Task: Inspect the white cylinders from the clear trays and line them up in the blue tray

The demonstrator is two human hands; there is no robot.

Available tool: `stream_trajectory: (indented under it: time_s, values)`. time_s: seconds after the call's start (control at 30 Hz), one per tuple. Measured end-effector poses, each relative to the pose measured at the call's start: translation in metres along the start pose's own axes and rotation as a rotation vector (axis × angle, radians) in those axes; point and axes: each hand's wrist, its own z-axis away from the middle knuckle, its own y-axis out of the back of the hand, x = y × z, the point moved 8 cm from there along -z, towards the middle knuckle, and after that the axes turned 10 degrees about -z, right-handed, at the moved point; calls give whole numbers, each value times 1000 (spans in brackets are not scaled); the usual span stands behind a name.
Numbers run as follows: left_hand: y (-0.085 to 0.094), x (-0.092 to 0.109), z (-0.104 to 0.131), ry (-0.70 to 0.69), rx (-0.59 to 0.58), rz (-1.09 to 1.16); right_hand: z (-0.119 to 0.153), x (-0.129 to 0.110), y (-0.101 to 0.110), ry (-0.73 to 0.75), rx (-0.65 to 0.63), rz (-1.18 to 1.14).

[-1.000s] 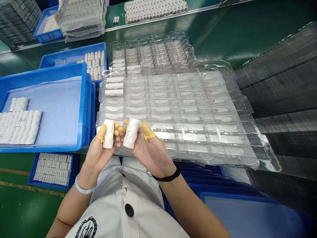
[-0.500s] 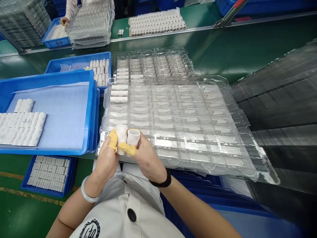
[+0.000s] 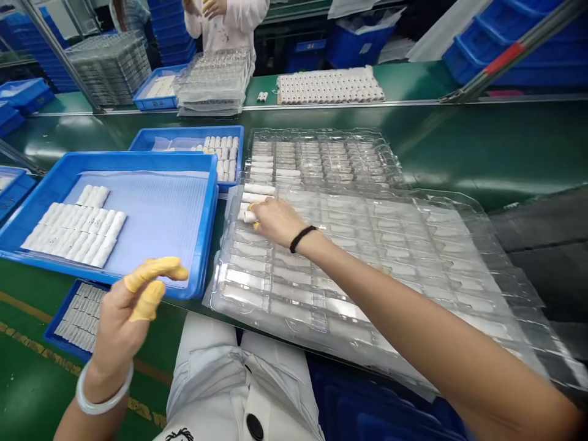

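My right hand (image 3: 278, 222), with yellow finger cots, grips a white tube (image 3: 249, 217) at the left column of the near clear plastic tray (image 3: 294, 299). More white tubes (image 3: 258, 188) lie in the slots just beyond it. My left hand (image 3: 126, 312) also wears yellow finger cots. It hovers by the front right corner of a blue bin (image 3: 210, 236), thumb and fingers apart, holding nothing. Rows of white tubes (image 3: 76, 231), some with dark marks, lie on the lined floor of that bin.
A second clear tray (image 3: 321, 138) and another blue bin (image 3: 138, 139) sit farther back. Below left is a lower blue bin (image 3: 55, 327) of white pieces. Across the green bench, a person (image 3: 225, 27) stands behind stacked trays (image 3: 214, 86). A dark stack (image 3: 546, 226) rises at right.
My hands have separated. The right one has gone forward to the tray's left column with a tube; the left has moved left, its fingers now free. The view has tilted up.
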Motion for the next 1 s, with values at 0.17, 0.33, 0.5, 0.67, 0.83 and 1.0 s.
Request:
stream_trajectory:
  time_s: [0.17, 0.33, 0.5, 0.67, 0.83, 1.0]
  values:
    - [67, -32, -38, 136, -45, -396, 5, -7, -11, 89, 0, 75]
    - [107, -93, -105, 309, -250, -772, 18, -13, -28, 179, 62, 85]
    - [118, -157, -149, 530, -320, -898, 29, -19, -37, 260, 172, 55]
    - [100, -184, -159, 563, -330, -861, 44, -16, -33, 188, 160, 109]
    - [85, -191, -156, 572, -315, -809, 49, -18, -30, 113, 154, 149]
    - [76, -183, -150, 603, -301, -718, 42, -26, -27, 112, 177, 131]
